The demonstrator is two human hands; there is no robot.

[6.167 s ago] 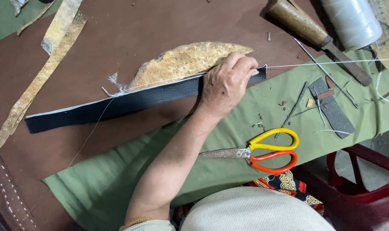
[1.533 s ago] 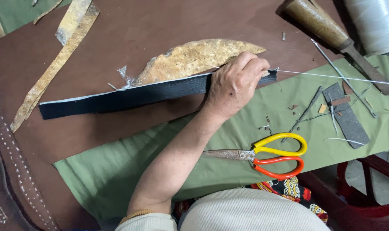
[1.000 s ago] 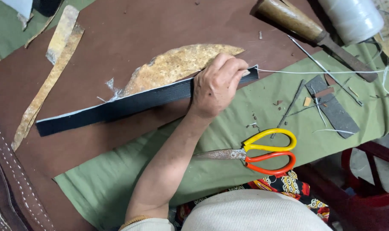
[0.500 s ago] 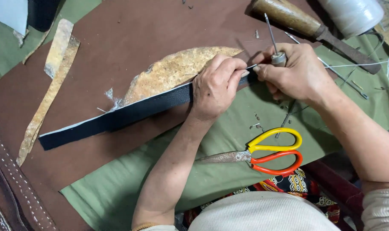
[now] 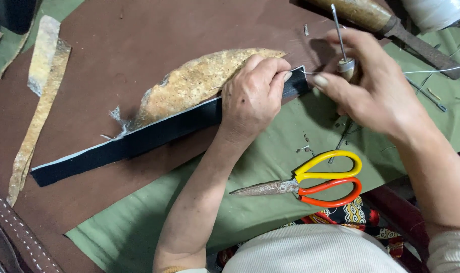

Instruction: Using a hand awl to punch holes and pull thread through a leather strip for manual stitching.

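Hands closed: strap (image 5: 139,139), awl (image 5: 345,60).

No packages, labels, signs or screens show anywhere in this view.
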